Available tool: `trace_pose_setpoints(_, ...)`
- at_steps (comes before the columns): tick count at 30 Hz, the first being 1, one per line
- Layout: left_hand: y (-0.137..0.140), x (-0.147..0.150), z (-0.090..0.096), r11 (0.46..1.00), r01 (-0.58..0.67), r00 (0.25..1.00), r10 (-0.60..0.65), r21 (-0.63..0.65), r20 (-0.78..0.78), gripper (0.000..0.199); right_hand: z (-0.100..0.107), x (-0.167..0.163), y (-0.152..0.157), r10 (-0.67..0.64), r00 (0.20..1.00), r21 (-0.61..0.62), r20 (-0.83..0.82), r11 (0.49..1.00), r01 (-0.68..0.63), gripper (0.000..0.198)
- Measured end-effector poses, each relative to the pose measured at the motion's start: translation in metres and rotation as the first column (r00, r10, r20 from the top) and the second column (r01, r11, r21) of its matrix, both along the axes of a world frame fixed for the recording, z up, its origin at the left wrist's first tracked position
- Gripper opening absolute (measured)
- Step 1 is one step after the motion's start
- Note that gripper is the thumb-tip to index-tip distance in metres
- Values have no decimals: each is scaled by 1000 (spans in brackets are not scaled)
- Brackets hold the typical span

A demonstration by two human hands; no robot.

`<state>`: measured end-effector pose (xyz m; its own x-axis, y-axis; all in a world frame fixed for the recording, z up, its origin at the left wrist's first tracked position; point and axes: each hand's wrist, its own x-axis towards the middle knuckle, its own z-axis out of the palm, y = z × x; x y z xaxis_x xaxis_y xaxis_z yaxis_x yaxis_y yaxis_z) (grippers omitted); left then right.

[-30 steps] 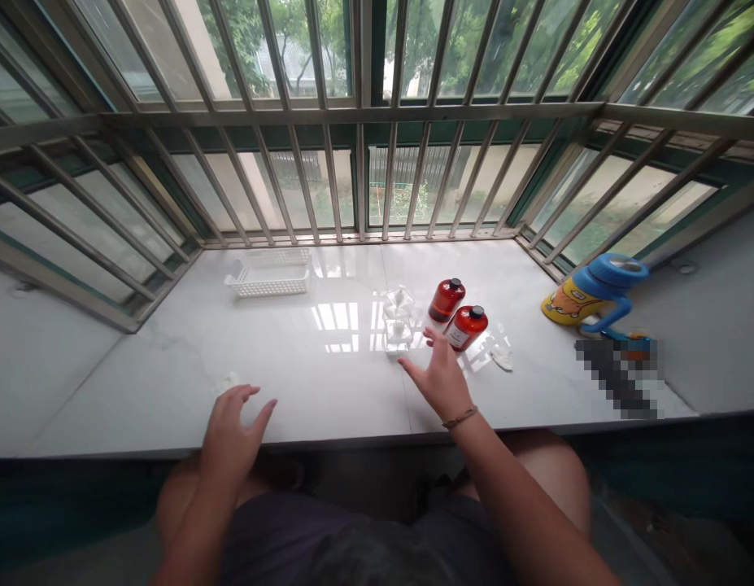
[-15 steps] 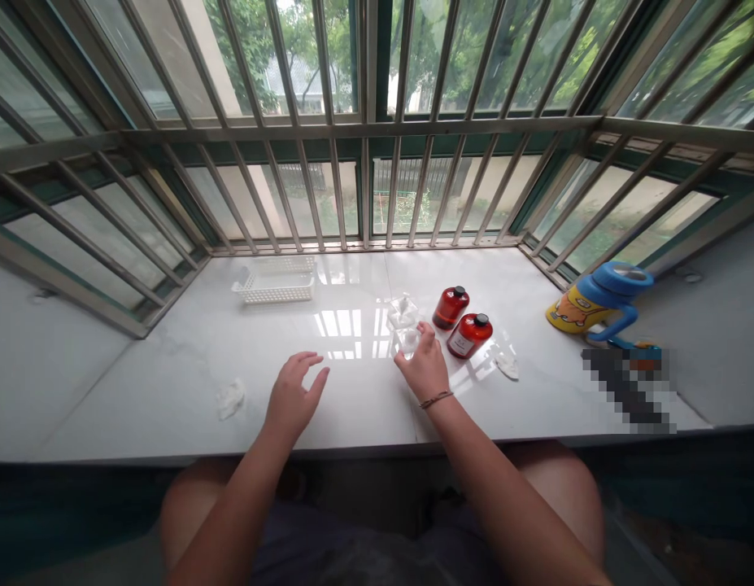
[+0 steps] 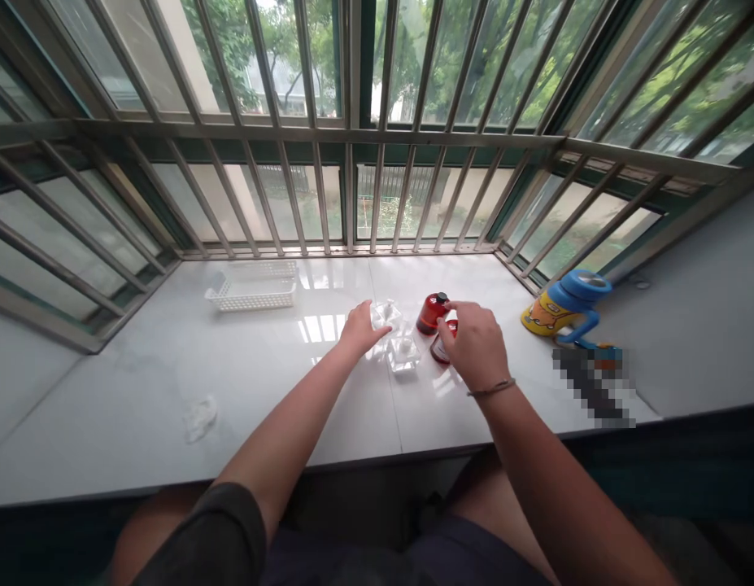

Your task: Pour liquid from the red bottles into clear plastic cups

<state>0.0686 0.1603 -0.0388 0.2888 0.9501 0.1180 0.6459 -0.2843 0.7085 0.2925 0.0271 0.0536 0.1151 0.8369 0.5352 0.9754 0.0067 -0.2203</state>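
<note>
My left hand (image 3: 361, 332) reaches in beside the far clear container (image 3: 387, 314), thumb and fingers spread apart around its near left side. A second clear lidded container (image 3: 404, 355) stands closer to me, between my two hands. My right hand (image 3: 479, 342) curls over the nearer red bottle (image 3: 442, 348), with thumb and index finger on either side of its top. That hand hides the bottle's cap and right side. Just behind it stands another red bottle (image 3: 432, 314) with a black cap.
A white perforated basket (image 3: 251, 299) sits at the back left. Crumpled white tissue (image 3: 200, 419) lies at the front left. On the right are a blue and yellow flask (image 3: 563, 305) and a pixelated dark item (image 3: 596, 387). Metal window bars (image 3: 349, 195) border the white counter (image 3: 346, 423).
My left hand has moved right and forward to the far clear container. My right hand has left the nearer clear container and gone right to the nearer red bottle. The view has shifted.
</note>
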Motion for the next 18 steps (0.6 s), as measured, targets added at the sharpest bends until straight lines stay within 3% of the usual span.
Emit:
trace_pose_setpoints(3, 13, 20, -10, 999, -21, 1000, 21, -27, 9, 97, 20, 19, 31, 0, 999, -119, 55, 993, 7, 27)
trace_pose_setpoints(5, 16, 26, -14, 999, -38, 999, 39, -32, 27, 93, 26, 21, 41, 109, 993, -170, 46, 980, -100, 26)
trace_pose_setpoints(7, 17, 25, -17, 998, -52, 997, 53, -27, 50, 87, 25, 14, 41, 284, 959, -230, 4, 933, -276, 26)
trace_pose_setpoints(9, 16, 18, -15, 998, -63, 995, 64, -21, 71, 84, 19, 3, 36, 438, 898, -296, -31, 855, -427, 32)
trace_pose_setpoints(11, 10, 3, -11, 997, -72, 994, 72, -13, 86, 84, 13, -7, 33, 493, 870, -320, -7, 823, -469, 36)
trace_pose_setpoints(13, 0, -18, -4, 997, -78, 992, 78, -4, 96, 84, 11, -9, 38, 430, 899, -286, 83, 874, -392, 33)
trace_pose_setpoints(16, -28, -61, 6, 996, -88, 991, 86, 10, 100, 84, 18, 6, 65, 187, 959, -265, 215, 956, -127, 33)
trace_pose_setpoints(18, -54, -93, 11, 993, -115, 988, 113, 17, 107, 82, 23, 21, 88, 43, 965, -383, 259, 922, 62, 35)
